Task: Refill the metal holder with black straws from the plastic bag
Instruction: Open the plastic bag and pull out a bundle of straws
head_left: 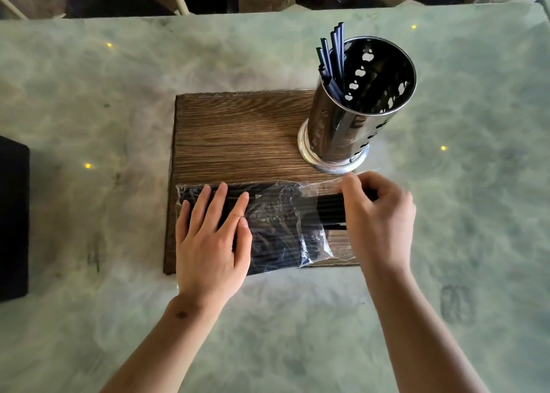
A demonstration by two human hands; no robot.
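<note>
A clear plastic bag (282, 223) full of black straws lies along the near edge of a wooden board (238, 136). My left hand (211, 241) rests flat on the bag's left half, fingers spread. At the bag's open right end, my right hand (378, 217) is closed around a bundle of black straws (330, 211) that sticks out of the bag. The shiny perforated metal holder (354, 110) stands upright on the board's far right corner. A few black straws (333, 62) lean against its left inner wall.
The board sits on a pale green marbled table (476, 184). A black box (13, 220) lies at the left edge of the table. Chair legs and a dark floor show beyond the far table edge.
</note>
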